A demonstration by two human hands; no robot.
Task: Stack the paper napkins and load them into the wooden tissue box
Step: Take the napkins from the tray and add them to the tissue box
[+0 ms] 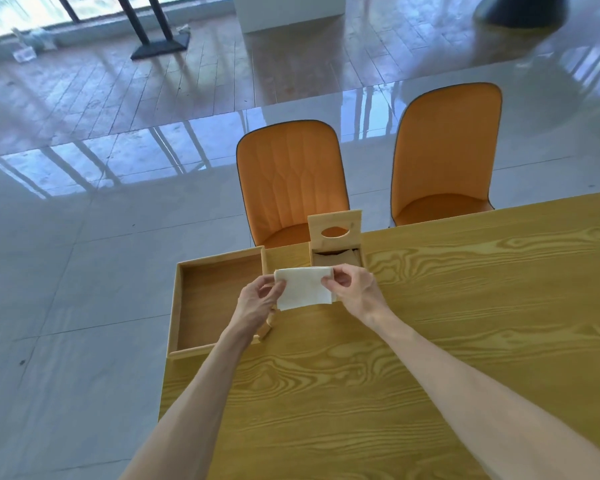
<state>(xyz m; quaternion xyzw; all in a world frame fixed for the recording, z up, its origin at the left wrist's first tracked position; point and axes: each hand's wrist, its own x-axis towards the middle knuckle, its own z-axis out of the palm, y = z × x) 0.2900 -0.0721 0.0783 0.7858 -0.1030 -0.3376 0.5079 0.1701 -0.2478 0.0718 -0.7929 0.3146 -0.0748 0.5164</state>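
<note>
A white stack of paper napkins (303,288) is held between both hands just above the table. My left hand (257,301) pinches its left edge and my right hand (355,289) pinches its right edge. Right behind the napkins stands the wooden tissue box (336,259), its lid (335,225) with an oval hole tipped up and open. The box's inside is dark, and what lies in it is unclear. The napkins hide the box's front wall.
A shallow wooden tray (219,299) sits at the table's left corner, beside my left hand. The wooden table (430,341) runs to the right and near. Two orange chairs (291,181) stand behind its far edge. To the left the table ends over a glossy floor.
</note>
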